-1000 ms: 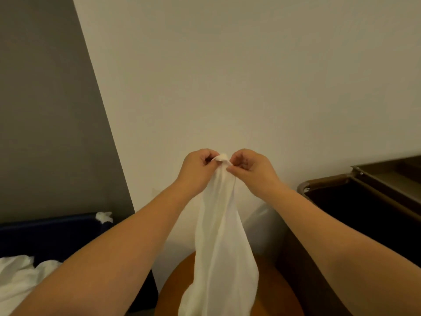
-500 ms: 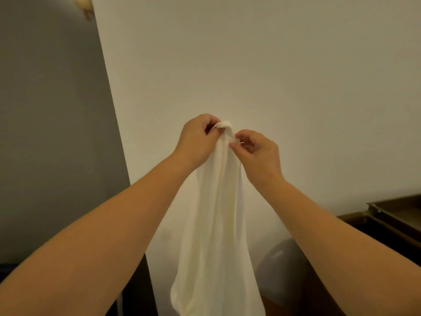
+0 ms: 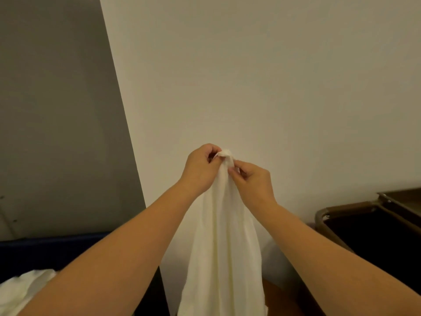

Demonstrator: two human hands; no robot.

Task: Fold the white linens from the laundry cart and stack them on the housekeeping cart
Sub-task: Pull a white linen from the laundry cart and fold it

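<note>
A white linen (image 3: pixel 224 242) hangs straight down in front of the pale wall, its lower end cut off by the frame's bottom edge. My left hand (image 3: pixel 201 167) grips its bunched top corner. Just to the right and slightly lower, my right hand (image 3: pixel 251 179) pinches the cloth's edge, fingertips nearly touching the left hand. More white linens (image 3: pixel 21 290) lie in the dark blue laundry cart (image 3: pixel 45 249) at the lower left. The dark brown housekeeping cart (image 3: pixel 373 226) stands at the right edge.
A pale wall fills the background, with a grey wall panel (image 3: pixel 57 110) to the left. A strip of orange-brown surface (image 3: pixel 271 295) shows below the hanging cloth, beside a shadowed pale shape I cannot identify.
My hands lifted the linen higher in front of the wall and stayed close together. My right hand slid slightly below the left along the cloth's edge. The view tilted up, then partly back.
</note>
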